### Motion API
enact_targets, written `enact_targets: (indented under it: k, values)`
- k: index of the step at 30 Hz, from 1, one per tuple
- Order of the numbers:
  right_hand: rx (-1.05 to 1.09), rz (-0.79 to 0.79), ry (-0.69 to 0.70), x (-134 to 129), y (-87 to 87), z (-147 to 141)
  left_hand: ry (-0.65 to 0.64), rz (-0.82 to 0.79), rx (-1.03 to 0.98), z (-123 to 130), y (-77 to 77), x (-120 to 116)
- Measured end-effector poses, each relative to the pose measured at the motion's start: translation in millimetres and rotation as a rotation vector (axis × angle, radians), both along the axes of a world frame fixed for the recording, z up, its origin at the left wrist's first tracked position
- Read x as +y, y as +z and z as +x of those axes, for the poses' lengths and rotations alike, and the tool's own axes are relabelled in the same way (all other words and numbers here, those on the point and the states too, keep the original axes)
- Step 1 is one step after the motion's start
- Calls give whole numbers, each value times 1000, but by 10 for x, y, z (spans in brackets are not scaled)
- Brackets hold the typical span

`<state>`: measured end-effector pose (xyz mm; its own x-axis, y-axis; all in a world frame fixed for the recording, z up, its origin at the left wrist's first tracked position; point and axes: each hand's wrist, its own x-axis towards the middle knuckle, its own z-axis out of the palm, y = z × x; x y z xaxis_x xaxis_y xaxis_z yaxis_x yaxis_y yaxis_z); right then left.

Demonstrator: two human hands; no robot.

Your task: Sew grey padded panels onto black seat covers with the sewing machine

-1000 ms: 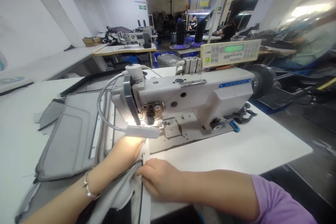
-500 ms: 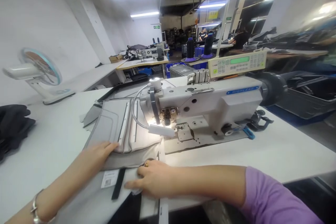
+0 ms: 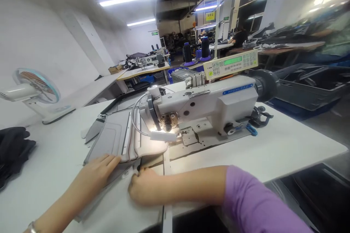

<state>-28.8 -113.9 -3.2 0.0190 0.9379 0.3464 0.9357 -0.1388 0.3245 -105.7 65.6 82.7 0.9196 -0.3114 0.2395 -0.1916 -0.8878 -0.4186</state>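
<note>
The left hand (image 3: 98, 170) is open and mostly flat. Its fingers press on the front edge of the grey padded cloth (image 3: 109, 136), and it does not wrap around it. The right hand (image 3: 144, 187) is curled in, almost like a fist, over a paler flap (image 3: 120, 179). Its fingertips are hard to see, so I cannot tell if they pinch the flap. A small dark bit (image 3: 139, 168) is right by those fingers.

Just before, a white tag and a black strip showed by the hands, in front of the sewing machine (image 3: 237, 102). Now I cannot see them. The padded cloth also has a round front corner showing now, near the needle end of the machine. I think this means the layers have been moved, so the top one sits more by itself.

The padded cloth lies to the left of the machine, with its right edge close to the needle end. It is under the left hand's fingers and spreads away past them. It is just past the right hand, and they look apart. The flap is in front of the machine, nearer the person.

A little lamp (image 3: 163, 136) shines low at the machine's needle end. A long white strip (image 3: 167, 169) runs from there toward the person, just past the right hand. Behind the machine stand two black thread spools (image 3: 187, 54). Far to its left are a fan (image 3: 38, 83) and a dark heap of cloth (image 3: 15, 153).
</note>
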Motion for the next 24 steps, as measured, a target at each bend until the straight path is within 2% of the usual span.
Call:
enact_targets:
  k: [1, 3, 6, 8, 10, 13, 16, 18, 21, 24]
  values:
    - [108, -23, 82, -126, -45, -55, 4, 4, -15, 12, -25, -41]
    - [232, -8, 115, -328, -88, -79, -14, 17, -31, 109, -3, -239]
    - [376, 41, -21, -438, -56, 75, -76, 58, 38, 385, 132, -664]
    - [475, 60, -117, -392, -21, 228, -62, 83, 147, 585, 222, -894]
    - [525, 80, -174, -297, -3, 370, -22, 90, 250, 739, 274, -1024]
    - [539, 105, -208, -175, -14, 520, -22, 105, 334, 832, 240, -1052]
    - [514, 87, -169, -230, -44, 538, -39, 127, 360, 775, 101, -990]
    - [491, 28, -86, -415, -52, 467, -30, 161, 363, 698, 7, -961]
    - [407, -48, 53, -827, -20, 320, -42, 152, 291, 624, -62, -993]
    - [260, -39, 42, -1139, 26, 244, -61, 69, 223, 691, -46, -1080]
